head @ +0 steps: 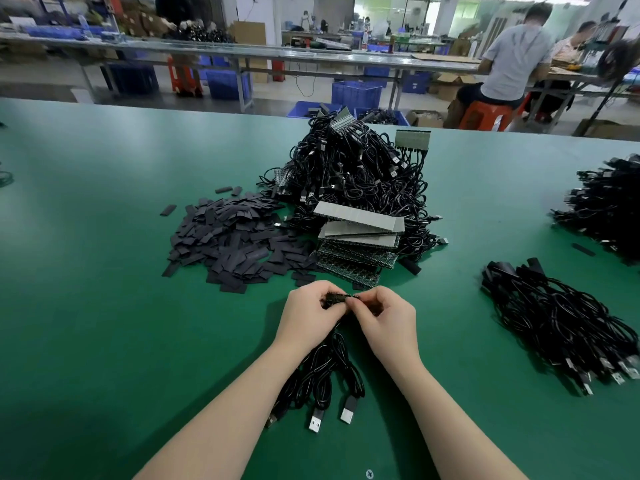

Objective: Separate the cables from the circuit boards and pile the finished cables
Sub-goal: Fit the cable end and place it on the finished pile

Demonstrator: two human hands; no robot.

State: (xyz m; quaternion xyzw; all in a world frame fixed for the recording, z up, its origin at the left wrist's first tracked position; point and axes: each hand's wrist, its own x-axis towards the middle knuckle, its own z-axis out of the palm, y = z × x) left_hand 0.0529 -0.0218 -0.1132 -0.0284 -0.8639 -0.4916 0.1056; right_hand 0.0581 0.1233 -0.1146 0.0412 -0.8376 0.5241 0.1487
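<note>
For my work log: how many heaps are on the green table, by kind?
Tangled cables with boards: 1
Black flat strips: 1
Board stack: 1
Separated cable piles: 2
Total: 5

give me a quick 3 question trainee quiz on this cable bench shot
1. True or false: both hands grip the same small circuit board strip.
2. Where do the USB plugs of the cables being worked on lie?
A. on the green table between the forearms
B. on top of the big tangled heap
C. in a blue crate
3. Fill in: the neat pile of cables lies on the person's ____ side.

Key
1. True: the left hand and right hand pinch it from either end.
2. A
3. right
</note>
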